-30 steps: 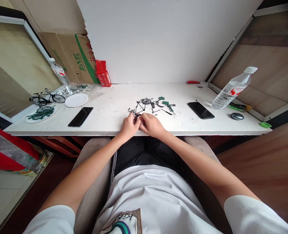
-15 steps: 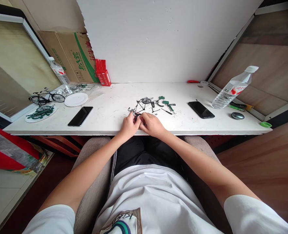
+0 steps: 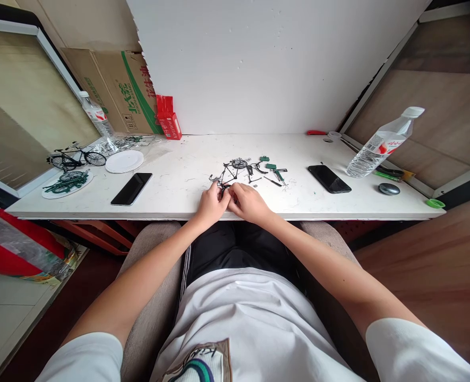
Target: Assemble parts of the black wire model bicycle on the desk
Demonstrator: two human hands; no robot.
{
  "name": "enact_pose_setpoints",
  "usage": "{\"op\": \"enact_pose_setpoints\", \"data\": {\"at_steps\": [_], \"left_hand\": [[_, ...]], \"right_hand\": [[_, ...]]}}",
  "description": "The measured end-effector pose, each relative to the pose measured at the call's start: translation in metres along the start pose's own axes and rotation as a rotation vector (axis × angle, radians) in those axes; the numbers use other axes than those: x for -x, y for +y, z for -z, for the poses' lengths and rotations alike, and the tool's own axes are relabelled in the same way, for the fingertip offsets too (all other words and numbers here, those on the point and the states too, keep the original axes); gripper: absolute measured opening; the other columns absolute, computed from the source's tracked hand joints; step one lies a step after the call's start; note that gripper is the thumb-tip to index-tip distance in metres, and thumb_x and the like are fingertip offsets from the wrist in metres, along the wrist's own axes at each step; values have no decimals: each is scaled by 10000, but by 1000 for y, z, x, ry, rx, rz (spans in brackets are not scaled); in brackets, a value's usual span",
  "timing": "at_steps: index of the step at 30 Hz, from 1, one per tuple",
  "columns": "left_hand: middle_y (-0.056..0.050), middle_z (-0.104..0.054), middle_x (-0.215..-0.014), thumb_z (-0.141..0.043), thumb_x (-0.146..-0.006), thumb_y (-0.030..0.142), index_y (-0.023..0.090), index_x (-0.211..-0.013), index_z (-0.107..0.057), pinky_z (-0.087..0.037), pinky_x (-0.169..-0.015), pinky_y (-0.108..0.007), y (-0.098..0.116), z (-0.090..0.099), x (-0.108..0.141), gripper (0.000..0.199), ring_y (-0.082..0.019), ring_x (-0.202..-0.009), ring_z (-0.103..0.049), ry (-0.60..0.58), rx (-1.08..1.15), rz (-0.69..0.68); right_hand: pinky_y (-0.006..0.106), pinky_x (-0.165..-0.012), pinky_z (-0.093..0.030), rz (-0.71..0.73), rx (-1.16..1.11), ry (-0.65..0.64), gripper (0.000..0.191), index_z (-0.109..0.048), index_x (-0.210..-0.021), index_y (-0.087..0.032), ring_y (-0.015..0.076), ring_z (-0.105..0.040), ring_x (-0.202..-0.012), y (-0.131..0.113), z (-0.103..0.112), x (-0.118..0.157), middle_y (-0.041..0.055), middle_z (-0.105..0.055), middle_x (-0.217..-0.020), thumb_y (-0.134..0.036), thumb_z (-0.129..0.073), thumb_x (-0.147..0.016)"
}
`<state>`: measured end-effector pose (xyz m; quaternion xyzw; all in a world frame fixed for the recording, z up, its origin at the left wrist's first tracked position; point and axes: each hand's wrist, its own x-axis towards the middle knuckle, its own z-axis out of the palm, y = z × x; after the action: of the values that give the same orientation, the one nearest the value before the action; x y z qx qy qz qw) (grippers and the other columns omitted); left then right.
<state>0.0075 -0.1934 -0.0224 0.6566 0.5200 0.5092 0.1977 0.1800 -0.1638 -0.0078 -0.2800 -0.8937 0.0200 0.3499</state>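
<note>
My left hand (image 3: 212, 202) and my right hand (image 3: 249, 201) meet at the front edge of the white table, their fingers closed round a small dark part (image 3: 225, 187) that is mostly hidden between the fingertips. Just beyond them lies a black model bicycle frame (image 3: 230, 172) with a wheel (image 3: 239, 163) at its far end. To its right are several loose black pieces, a green block (image 3: 271, 166), a smaller green block (image 3: 264, 158) and a green and black tool-like piece (image 3: 278, 174).
On the left stand a black model bicycle (image 3: 76, 158), a white disc (image 3: 124, 161), a plate of green parts (image 3: 67, 183) and a phone (image 3: 131, 189). On the right are another phone (image 3: 329, 179), a water bottle (image 3: 384, 142) and a silver round object (image 3: 389, 189).
</note>
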Motion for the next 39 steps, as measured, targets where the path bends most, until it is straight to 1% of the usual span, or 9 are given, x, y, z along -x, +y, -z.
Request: {"op": "enact_pose_setpoints", "data": {"at_steps": [3,5,10,15,20,27,39], "left_hand": [[-17,-668,-687,-638,-974,311,234,-908,-510,-508,-591,-292,-1,0,0,164,-210,-639,-699,-1,-15,-1],[-15,-671,-687,-652,-970,306,231,-915,-524,-506,-591,-286,-1,0,0,159,-204,-637,-695,3,-14,-4],[-29,-705,-718,-679,-963,309,222,-980,-585,-539,-637,-291,-2,0,0,129,-215,-691,-719,11,11,-17],[-44,-729,-747,-688,-957,306,215,-1023,-610,-558,-658,-302,-2,0,0,137,-229,-726,-735,10,15,-13],[-56,-744,-789,-683,-961,298,216,-1000,-601,-558,-661,-304,-1,0,0,121,-229,-735,-741,7,13,-8],[-37,-713,-736,-681,-964,309,224,-987,-593,-555,-657,-304,-1,0,0,125,-228,-721,-733,7,11,-5],[-26,-690,-705,-682,-962,328,228,-971,-581,-545,-644,-298,-1,0,0,143,-221,-696,-717,6,17,-5]], "right_hand": [[338,-662,-361,2,-1,2,151,-412,-894,-247,217,-495,-707,0,0,0,39,-590,-796,-250,-506,-1013],[337,-659,-358,5,-1,5,152,-412,-894,-247,215,-490,-703,0,0,0,37,-585,-791,-247,-508,-1011],[339,-661,-359,6,1,9,154,-414,-889,-246,215,-489,-705,0,0,0,38,-586,-790,-246,-510,-1010],[337,-667,-364,9,6,8,149,-416,-894,-245,216,-493,-710,0,0,0,39,-586,-793,-248,-510,-1010],[335,-664,-362,2,3,5,151,-415,-891,-245,214,-491,-705,0,0,0,40,-585,-790,-250,-504,-1013],[335,-671,-365,-7,0,-5,140,-419,-895,-246,215,-493,-709,0,0,0,41,-588,-796,-253,-502,-1008],[339,-665,-366,-8,-5,-3,141,-416,-901,-247,216,-490,-705,-1,1,0,38,-588,-793,-260,-494,-1016]]}}
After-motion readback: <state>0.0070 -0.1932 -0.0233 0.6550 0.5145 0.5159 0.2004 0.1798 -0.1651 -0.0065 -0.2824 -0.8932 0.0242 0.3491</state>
